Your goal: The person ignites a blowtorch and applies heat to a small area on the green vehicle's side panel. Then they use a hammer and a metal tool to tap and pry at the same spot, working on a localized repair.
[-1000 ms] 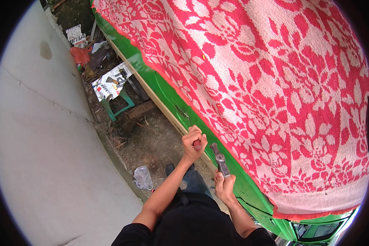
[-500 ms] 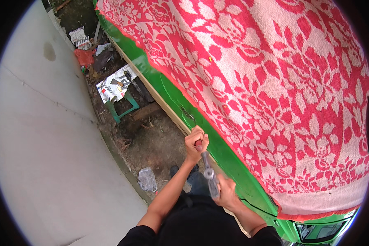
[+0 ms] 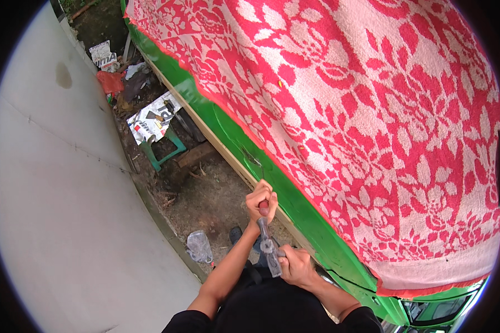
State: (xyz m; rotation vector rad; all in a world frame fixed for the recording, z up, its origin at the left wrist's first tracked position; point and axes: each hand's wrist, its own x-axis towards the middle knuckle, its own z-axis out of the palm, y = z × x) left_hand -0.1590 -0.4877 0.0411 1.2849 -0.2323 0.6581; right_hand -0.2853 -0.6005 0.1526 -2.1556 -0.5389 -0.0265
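Observation:
My left hand is closed around a thin-shafted tool with a red handle, perhaps a screwdriver. Its thin shaft points away from me, toward a scraped, dented spot on the green car body. Nearer to me, my right hand grips a hammer with a grey metal head. One end of the hammer head is right by the butt of the red handle; I cannot tell whether they touch. Most of the hammer's handle is hidden in my right hand.
A red and pink floral towel drapes over the car. A wooden strip runs along its side. To the left stand a pale wall and a green stool with printed board on top. A clear plastic bag lies near my feet.
Both hands have shifted slightly toward me and left, with the tool and the hammer still in them. The hammer head remains close to the red handle's butt.

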